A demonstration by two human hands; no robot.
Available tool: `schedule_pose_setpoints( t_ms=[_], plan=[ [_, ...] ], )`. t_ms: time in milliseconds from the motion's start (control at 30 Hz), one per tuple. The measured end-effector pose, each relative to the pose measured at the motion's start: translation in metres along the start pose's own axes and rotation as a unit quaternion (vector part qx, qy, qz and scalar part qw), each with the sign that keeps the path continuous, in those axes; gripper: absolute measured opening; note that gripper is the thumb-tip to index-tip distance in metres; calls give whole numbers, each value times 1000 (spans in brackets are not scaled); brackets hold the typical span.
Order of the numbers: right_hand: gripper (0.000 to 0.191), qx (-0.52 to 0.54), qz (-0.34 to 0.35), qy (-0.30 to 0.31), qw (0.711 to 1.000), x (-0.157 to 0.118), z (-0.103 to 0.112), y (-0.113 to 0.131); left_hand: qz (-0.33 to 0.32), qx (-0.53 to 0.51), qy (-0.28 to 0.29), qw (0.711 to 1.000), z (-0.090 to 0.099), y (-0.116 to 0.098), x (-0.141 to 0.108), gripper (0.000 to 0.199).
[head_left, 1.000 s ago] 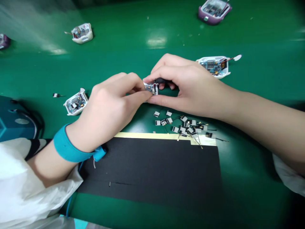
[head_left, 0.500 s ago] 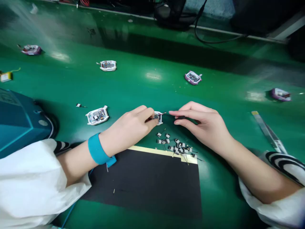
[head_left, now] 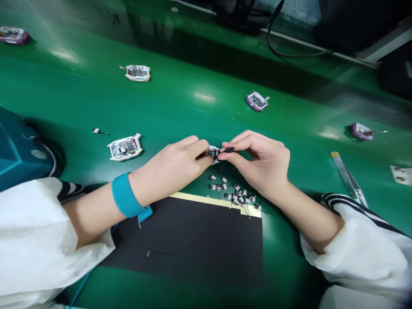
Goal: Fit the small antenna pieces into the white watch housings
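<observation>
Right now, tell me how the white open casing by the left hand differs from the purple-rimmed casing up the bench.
The white casing has a white rim; the purple-rimmed casing has a purple one. The white casing lies close to the left hand; the purple-rimmed casing lies farther up the green bench top. Both lie open, electronics showing.

I can't resolve the tiny circuit part (head_left: pixel 213 153) in the left hand (head_left: pixel 169 171); the grip hides most of it.

Item: small circuit-board module (head_left: pixel 212 153), white-edged, being pinched at its side by the left hand (head_left: pixel 167 174); small black part (head_left: pixel 228 149), being held just beside it by the right hand (head_left: pixel 257 161).
</observation>
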State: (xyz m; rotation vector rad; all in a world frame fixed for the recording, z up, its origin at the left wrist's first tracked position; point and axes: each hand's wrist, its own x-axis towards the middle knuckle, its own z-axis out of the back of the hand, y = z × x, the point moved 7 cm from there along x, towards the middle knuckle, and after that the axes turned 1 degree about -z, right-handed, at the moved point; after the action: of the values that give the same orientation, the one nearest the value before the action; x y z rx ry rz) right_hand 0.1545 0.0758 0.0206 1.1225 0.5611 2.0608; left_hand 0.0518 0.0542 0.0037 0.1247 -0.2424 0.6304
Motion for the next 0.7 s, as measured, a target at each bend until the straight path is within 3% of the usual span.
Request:
schedule_pose_setpoints(
  t_ms=[133, 400, 700],
  plan=[
    [12, -46, 45, 11, 998, -1, -2, 9, 2, 3, 1, 1000, 0, 1, 0, 26],
    [20, -113, 44, 5, 993, -2, -10, 14, 11, 13, -5, 1000, -1, 1, 2, 32],
    [24, -6, -17, -16, 1000, -7, -10, -5, 14, -22, -23, 999, -2, 3, 1, 32]
  ],
)
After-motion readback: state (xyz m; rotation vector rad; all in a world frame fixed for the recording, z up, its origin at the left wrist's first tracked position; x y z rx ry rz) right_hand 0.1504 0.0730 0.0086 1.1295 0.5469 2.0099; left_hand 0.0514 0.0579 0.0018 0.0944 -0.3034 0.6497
